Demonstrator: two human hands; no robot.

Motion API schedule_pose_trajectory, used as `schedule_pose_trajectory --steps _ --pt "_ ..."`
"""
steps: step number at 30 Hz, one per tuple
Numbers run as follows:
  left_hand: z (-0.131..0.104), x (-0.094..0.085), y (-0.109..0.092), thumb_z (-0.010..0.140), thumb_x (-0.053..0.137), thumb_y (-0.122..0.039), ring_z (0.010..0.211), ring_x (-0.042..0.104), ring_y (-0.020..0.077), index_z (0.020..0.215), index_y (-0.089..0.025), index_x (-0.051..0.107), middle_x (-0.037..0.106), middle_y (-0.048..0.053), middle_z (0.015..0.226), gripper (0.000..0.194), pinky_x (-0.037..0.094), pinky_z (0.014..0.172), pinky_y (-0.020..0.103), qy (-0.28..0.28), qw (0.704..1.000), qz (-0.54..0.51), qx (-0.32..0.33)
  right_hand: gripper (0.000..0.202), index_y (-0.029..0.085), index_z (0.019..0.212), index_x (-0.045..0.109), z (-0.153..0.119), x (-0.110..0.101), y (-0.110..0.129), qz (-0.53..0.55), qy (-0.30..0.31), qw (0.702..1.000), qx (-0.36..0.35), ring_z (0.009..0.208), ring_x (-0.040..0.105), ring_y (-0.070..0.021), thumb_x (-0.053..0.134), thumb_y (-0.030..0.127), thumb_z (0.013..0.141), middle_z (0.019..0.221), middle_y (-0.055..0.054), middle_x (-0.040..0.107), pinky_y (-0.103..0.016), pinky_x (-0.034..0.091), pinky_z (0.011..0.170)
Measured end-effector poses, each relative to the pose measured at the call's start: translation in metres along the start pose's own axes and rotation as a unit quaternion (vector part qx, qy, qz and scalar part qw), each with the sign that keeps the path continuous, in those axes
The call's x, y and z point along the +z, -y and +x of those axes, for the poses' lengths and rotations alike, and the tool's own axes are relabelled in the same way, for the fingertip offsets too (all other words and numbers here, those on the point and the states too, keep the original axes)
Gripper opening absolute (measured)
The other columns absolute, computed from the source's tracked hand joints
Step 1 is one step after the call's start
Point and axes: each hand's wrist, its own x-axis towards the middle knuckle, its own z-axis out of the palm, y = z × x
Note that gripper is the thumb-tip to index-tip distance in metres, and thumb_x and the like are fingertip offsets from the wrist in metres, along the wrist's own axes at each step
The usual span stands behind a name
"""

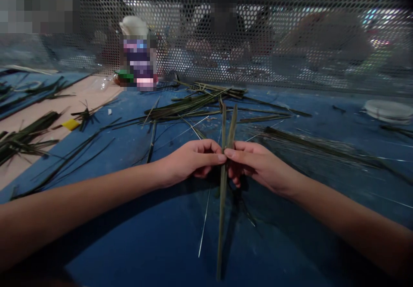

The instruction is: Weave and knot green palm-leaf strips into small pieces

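In the middle of the head view, my left hand (206,157) pinches a long green leaf strip (221,218) between thumb and fingers. The strip stands up past the fingertips and its tail hangs down toward the front. My right hand (247,160) is closed at the same spot, its thumb and fingers pressed on a shorter, wider leaf piece (232,125) that leans to the right. The fingertips of both hands touch or nearly touch where the leaves meet. Thin shiny wires (204,231) lie below and around the hands.
On the blue table (129,244), a pile of leaf strips (190,104) lies behind my hands. More strips (319,147) with wires are at the right, near a white round roll (389,109). A yellow piece (71,124) lies left. A perforated metal screen (180,54) stands behind.
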Motion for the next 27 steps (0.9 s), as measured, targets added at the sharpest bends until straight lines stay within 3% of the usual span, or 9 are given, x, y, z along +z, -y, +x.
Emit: schedule_pose_trajectory --steps 3,11,14,21,24,27 --pt "0.0004 0.0004 0.0012 0.083 0.063 -0.03 0.041 0.033 0.0027 0.077 -0.016 0.051 0.043 -0.007 0.047 0.02 0.023 0.039 0.013 -0.004 1.0 0.001 -0.001 0.016 0.015 0.08 0.057 -0.0001 -0.004 0.0006 0.017 0.025 1.0 0.004 0.049 0.058 -0.01 0.06 0.03 0.086 0.06 0.0 0.063 -0.021 0.049 0.048" --pt "0.0022 0.0012 0.0059 0.087 0.058 -0.026 0.04 0.032 0.0029 0.081 -0.018 0.047 0.039 -0.01 0.048 0.014 0.027 0.042 0.016 -0.063 0.994 -0.036 0.076 0.012 0.019 0.084 0.055 0.0037 0.0029 -0.0043 0.084 -0.027 0.995 -0.046 0.048 0.052 -0.0087 0.059 0.029 0.087 0.06 0.005 0.055 -0.021 0.047 0.044" --pt "0.0022 -0.0003 0.0052 0.088 0.057 -0.032 0.04 0.034 0.0037 0.083 -0.018 0.049 0.042 -0.009 0.048 0.016 0.025 0.041 0.016 -0.069 0.995 -0.037 0.062 0.013 0.02 0.084 0.054 0.0051 0.0032 -0.0041 0.08 -0.037 0.995 -0.05 0.047 0.052 -0.0092 0.058 0.032 0.087 0.061 0.004 0.056 -0.022 0.048 0.044" --pt "-0.0004 -0.0002 -0.0026 0.081 0.066 -0.034 0.05 0.04 0.0034 0.082 -0.015 0.054 0.046 -0.006 0.061 0.022 0.031 0.047 0.015 -0.014 1.0 0.011 0.006 0.023 0.02 0.077 0.051 0.0041 0.0056 -0.0076 0.042 -0.092 0.993 -0.062 0.045 0.053 -0.0094 0.06 0.039 0.086 0.061 0.005 0.057 -0.023 0.048 0.042" --pt "-0.0006 -0.0012 -0.0024 0.081 0.066 -0.033 0.048 0.035 0.0037 0.08 -0.016 0.053 0.042 -0.007 0.054 0.021 0.026 0.045 0.015 -0.003 1.0 0.013 0.01 0.018 0.019 0.081 0.056 0.0029 0.0043 -0.0075 0.042 -0.07 0.994 -0.072 0.051 0.056 -0.0093 0.062 0.036 0.085 0.064 0.004 0.058 -0.024 0.051 0.05" --pt "0.0001 -0.0028 -0.0005 0.082 0.064 -0.031 0.045 0.031 0.0037 0.078 -0.017 0.05 0.04 -0.008 0.051 0.021 0.023 0.044 0.016 0.003 1.0 -0.002 0.012 0.015 0.017 0.085 0.061 0.002 0.0002 -0.0057 0.022 -0.005 0.998 -0.065 0.063 0.06 -0.0101 0.066 0.032 0.082 0.072 0.001 0.062 -0.024 0.051 0.063"
